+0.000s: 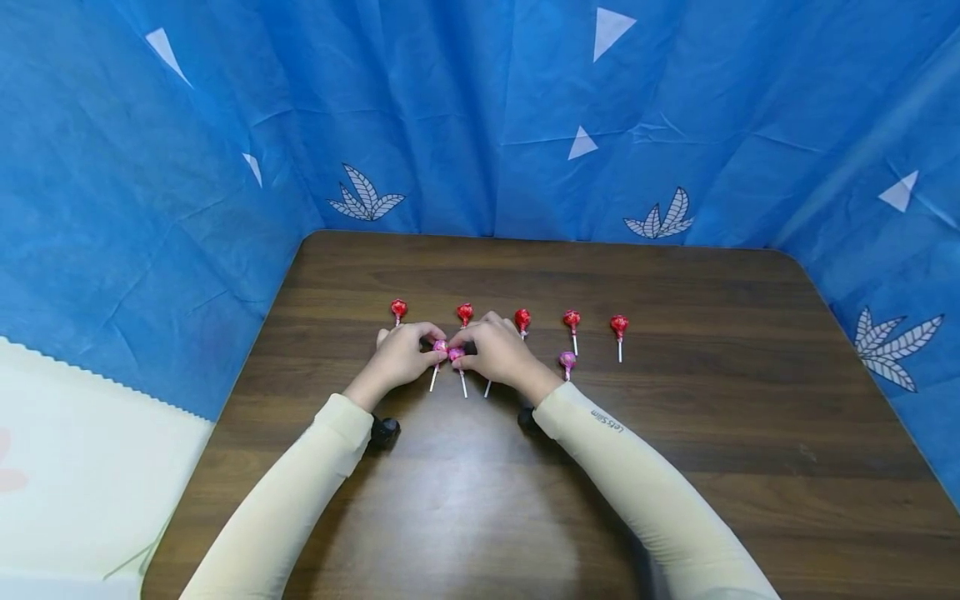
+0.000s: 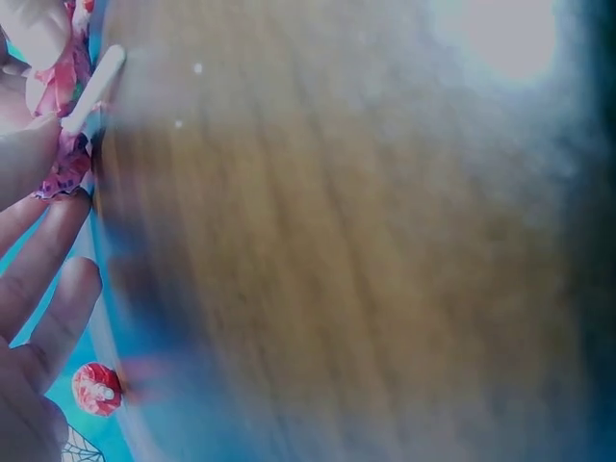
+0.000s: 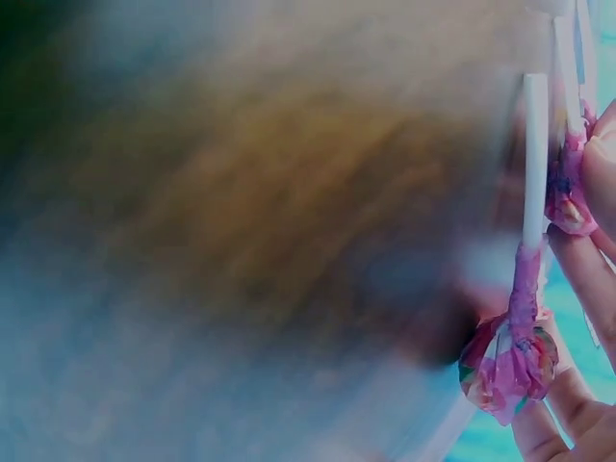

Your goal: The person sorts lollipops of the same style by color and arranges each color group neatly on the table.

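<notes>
My left hand (image 1: 403, 354) pinches a pink-wrapped lollipop (image 1: 439, 347) by its head between thumb and fingers, its white stick toward me. Right beside it, my right hand (image 1: 501, 354) pinches a second pink lollipop (image 1: 456, 355) the same way. The two candy heads are side by side, close over the table. Under my right hand another white stick (image 1: 488, 388) sticks out, its head hidden in the head view; the right wrist view shows a pink lollipop (image 3: 510, 371) close to that hand's fingers.
Red lollipops lie in a row behind the hands, from a left one (image 1: 399, 307) to a right one (image 1: 618, 325). Another pink lollipop (image 1: 567, 361) lies right of my right hand. The brown wooden table (image 1: 712, 375) meets a blue curtain (image 1: 465, 125) at its back edge.
</notes>
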`<state>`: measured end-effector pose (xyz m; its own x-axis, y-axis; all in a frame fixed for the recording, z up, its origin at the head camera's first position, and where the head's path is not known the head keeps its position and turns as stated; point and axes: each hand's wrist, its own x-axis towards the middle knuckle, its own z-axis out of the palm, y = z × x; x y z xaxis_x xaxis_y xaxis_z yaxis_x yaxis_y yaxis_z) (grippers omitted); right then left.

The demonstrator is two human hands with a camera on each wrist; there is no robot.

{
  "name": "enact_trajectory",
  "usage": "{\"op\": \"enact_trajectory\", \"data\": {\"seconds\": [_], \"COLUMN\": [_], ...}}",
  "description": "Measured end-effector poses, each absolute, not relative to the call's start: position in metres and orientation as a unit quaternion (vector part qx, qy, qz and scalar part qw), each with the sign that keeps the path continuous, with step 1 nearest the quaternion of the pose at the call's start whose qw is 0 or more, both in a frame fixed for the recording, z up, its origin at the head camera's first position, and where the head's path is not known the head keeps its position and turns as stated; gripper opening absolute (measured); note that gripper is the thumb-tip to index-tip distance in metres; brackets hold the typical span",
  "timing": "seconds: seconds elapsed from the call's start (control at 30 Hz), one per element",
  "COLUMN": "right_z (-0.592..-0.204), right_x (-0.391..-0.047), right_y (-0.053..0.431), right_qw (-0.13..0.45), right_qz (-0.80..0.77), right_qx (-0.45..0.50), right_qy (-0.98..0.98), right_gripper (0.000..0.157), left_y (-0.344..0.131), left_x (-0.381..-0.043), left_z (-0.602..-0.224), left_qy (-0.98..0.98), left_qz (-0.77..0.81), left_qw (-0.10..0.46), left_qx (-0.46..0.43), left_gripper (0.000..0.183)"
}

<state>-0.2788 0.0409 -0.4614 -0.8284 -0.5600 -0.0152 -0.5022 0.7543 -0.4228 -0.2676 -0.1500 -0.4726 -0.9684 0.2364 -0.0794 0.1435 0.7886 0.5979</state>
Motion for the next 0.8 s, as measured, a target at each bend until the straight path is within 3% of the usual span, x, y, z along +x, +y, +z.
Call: {"op": "enact_trajectory", "data": {"seconds": [0.3,0.8], "right_z": [-0.464,-0.460], "right_x": [-0.280,-0.278], "right_y": [0.041,0.039], "right_qw": [0.070,0.094], "right_qz": [-0.207,-0.215], "right_qx": [-0.280,-0.265], "right_qy": [0.935,0.935], "right_gripper": [0.025,0.027], "left_y": [-0.161,-0.223], "left_x": [-0.262,-0.224], "left_z": [-0.466,-0.458], "left_qy": [0.930,0.925], "left_qz": [0.345,0.353], "left_qw": [0.074,0.098], "left_qx": [0.104,0.099], "left_gripper": [0.018,0.015]}}
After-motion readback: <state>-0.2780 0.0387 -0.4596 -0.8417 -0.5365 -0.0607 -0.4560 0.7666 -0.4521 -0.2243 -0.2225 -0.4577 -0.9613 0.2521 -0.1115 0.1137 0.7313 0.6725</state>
